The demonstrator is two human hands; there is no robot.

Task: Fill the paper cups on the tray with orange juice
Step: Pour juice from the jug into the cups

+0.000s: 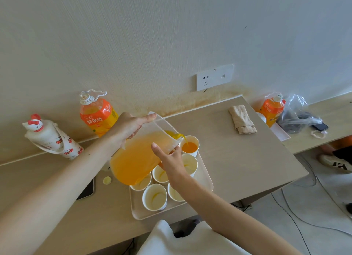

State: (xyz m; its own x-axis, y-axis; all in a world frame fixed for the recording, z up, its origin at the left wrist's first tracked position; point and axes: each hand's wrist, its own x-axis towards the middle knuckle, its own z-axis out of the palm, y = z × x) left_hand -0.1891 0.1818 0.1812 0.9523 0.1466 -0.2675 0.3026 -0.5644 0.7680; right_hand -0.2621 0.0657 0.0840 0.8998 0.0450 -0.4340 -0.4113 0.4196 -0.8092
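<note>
A clear plastic pitcher (pixel 141 157) of orange juice is tilted to the right over a white tray (pixel 206 178) holding several paper cups. My left hand (pixel 129 127) grips the pitcher at its upper rear. My right hand (pixel 169 159) supports the pitcher's front underside, thumb up along its side. Juice streams from the spout into the far cup (pixel 189 146), which is partly full of orange liquid. The other cups, such as the near one (pixel 154 196), hold only traces of juice.
An orange juice bottle (pixel 97 113) and a white cartoon-cat flask (pixel 51 138) stand by the wall at left. A folded cloth (pixel 242 119) lies at right, with a second bottle (pixel 271 110) and plastic bag (pixel 299 113) beyond. A phone (pixel 86 191) and small cap (pixel 107 180) lie left of the tray.
</note>
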